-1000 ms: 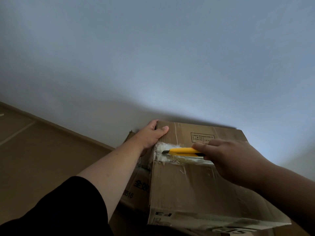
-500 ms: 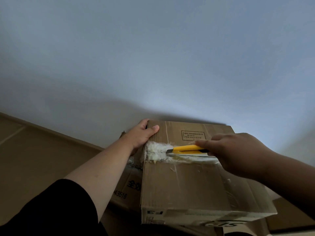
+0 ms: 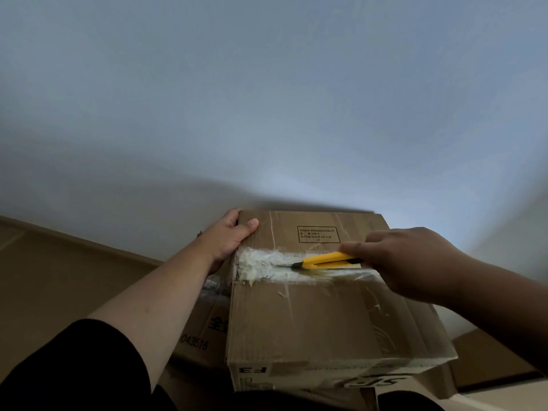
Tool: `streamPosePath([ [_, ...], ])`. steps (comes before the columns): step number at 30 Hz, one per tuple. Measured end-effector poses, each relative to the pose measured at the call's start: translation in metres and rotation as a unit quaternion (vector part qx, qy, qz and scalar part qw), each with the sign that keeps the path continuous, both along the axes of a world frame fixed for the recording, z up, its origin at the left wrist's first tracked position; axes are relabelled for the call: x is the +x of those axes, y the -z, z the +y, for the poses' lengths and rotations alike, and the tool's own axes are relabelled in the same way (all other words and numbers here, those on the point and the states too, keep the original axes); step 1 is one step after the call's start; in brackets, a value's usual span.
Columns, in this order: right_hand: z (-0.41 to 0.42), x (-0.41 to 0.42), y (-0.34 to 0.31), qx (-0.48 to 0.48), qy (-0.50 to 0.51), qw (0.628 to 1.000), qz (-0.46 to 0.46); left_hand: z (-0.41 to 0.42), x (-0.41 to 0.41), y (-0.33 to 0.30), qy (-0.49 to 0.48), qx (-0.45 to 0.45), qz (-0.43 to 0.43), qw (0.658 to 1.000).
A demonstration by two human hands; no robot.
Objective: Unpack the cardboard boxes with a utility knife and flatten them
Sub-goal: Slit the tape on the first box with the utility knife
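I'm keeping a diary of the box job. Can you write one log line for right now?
step: slitting taped seam | right hand: holds yellow utility knife on seam | left hand: grips cardboard box far left corner | flaps: closed

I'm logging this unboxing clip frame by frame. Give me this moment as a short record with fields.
top box: cardboard box, taped centre seam, resting on another printed box
tool: yellow utility knife, tip on the seam tape
right hand: grips the knife
left hand: holds the box's far left corner
seam: tape whitish and torn at the left end
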State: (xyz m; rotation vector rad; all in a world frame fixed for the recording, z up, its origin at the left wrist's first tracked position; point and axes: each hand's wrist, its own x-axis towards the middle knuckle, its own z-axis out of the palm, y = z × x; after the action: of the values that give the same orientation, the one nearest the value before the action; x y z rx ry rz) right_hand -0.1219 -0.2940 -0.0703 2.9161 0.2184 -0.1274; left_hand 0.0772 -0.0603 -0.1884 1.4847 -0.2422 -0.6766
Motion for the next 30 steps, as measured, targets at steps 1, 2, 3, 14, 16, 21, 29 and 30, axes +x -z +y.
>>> streamPosePath([
  [1, -0.002, -0.001, -0.002, 0.001, 0.000, 1.000, 0.001, 0.000, 0.000, 0.000, -0.003, 0.001, 0.000, 1.000],
  [2, -0.005, -0.003, -0.003, -0.002, -0.001, 1.000, 0.001, 0.000, -0.001, -0.001, -0.004, 0.000, 0.002, 1.000],
  [3, -0.008, -0.005, -0.004, -0.008, 0.000, 1.000, 0.002, 0.000, -0.001, -0.001, -0.005, -0.001, 0.003, 1.000],
  [14, -0.054, -0.032, -0.026, -0.098, 0.030, 0.994, 0.023, 0.000, -0.002, -0.003, -0.009, 0.011, 0.000, 1.000],
  [16, -0.072, -0.044, -0.033, -0.117, 0.049, 0.991, 0.033, 0.000, -0.002, -0.003, -0.007, 0.016, -0.008, 1.000],
  [21, -0.102, -0.067, -0.034, -0.132, 0.047, 0.989, 0.045, -0.005, -0.005, -0.002, -0.013, 0.011, -0.022, 1.000],
  [29, -0.126, -0.074, -0.030, -0.129, 0.030, 0.991, 0.010, -0.007, -0.008, -0.003, -0.011, 0.004, -0.025, 1.000],
  [30, -0.128, -0.075, -0.030, -0.124, 0.032, 0.992, 0.008, -0.007, -0.009, -0.003, -0.011, 0.004, -0.024, 1.000],
])
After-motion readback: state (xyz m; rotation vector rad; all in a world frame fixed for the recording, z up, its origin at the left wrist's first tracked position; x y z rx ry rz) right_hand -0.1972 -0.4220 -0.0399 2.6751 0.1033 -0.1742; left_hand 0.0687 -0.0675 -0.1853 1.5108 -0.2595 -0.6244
